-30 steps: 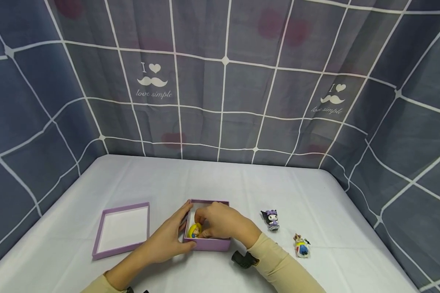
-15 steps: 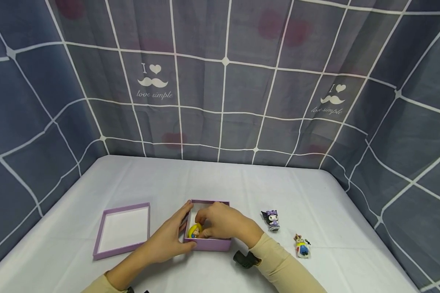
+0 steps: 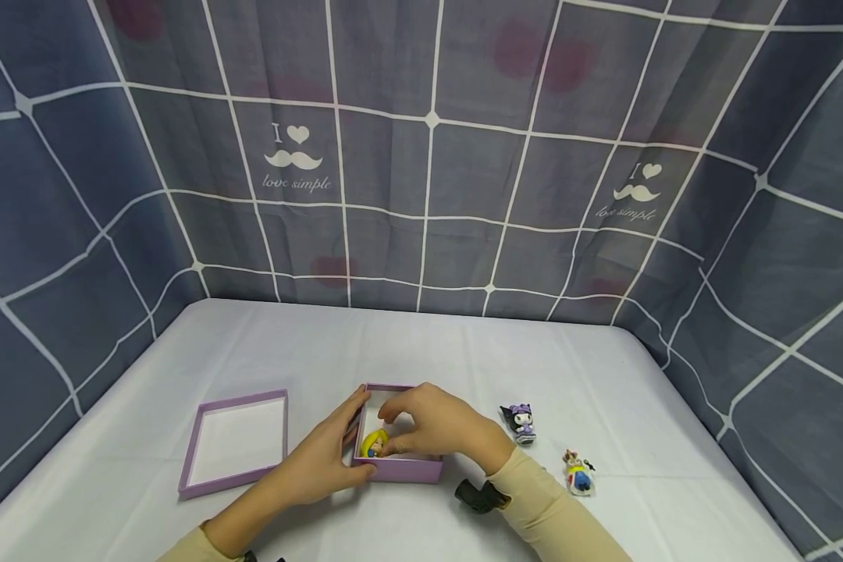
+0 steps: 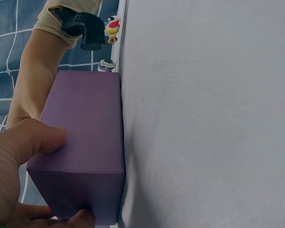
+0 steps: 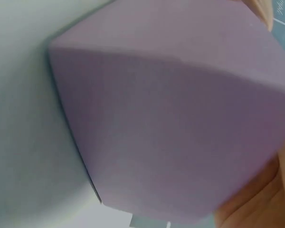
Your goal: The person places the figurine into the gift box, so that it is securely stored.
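A purple box (image 3: 398, 470) with a white inside stands on the white table. My left hand (image 3: 321, 459) grips it at its left corner, thumb on the front wall and fingers along the left side; the left wrist view shows this thumb (image 4: 50, 138) on the purple wall. Inside the box, at the front left, lies a figurine with yellow hair (image 3: 375, 442). My right hand (image 3: 432, 421) reaches over the box's right side, its thumb tip right at the figurine and its fingers spread away from it. In the right wrist view the box wall (image 5: 166, 128) hides the fingertips.
The purple-rimmed lid (image 3: 233, 443) lies on the left of the table, white inside up. To the right lie a black-and-purple figurine (image 3: 520, 422) and a figurine in yellow and blue (image 3: 578, 473). A grid-patterned curtain (image 3: 393, 172) surrounds the table's back and sides.
My right hand has risen slightly and shifted right, its fingers parting from the yellow-haired figurine, which stays in the box. The left hand and the box keep their place.
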The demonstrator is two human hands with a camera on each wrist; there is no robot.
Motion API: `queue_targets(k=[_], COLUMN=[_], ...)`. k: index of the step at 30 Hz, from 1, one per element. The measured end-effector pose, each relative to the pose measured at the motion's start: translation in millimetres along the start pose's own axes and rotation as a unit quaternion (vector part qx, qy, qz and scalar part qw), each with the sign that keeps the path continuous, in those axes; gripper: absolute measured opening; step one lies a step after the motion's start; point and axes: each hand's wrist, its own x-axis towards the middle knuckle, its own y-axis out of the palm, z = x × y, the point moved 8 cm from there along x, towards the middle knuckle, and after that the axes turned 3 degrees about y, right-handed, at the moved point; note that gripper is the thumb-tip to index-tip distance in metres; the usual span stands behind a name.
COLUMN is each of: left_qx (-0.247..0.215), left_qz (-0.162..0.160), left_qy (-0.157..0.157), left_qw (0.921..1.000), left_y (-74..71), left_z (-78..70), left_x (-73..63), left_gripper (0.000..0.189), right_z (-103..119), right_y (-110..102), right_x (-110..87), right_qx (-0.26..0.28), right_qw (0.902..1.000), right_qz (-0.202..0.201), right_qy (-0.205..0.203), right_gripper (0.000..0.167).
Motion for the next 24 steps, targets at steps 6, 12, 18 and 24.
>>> queue_targets(k=[6,12,18,24], left_qx=[-0.005,-0.005,0.0,-0.004], left_qz=[-0.002,-0.002,-0.003,-0.001], left_qy=[0.002,0.002,0.005,0.002], left_qw=[1.0,1.0,1.0,1.0], left_y=[-0.2,-0.2,0.1,0.4], left_z=[0.4,0.8,1.3,2.2], left_x=[0.6,0.8,0.3,-0.1], left_gripper=[0.102,0.103,0.103,0.103], right_z=[-8.5,-16.3,-19.8,-28.6], right_y=[-13.9,-30.5,-49.1,-64.2], right_x=[-12.2,-28.5,-46.7,-66.2], right_qx=[0.03,0.038,0.029,0.022], right_qw=[0.999,0.9973,0.9957,0.9927], right_qz=[-0.032,-0.054,-0.076,-0.099], right_qy=[0.008,0.033,0.045,0.067], right_gripper=[0.038,0.04,0.04,0.042])
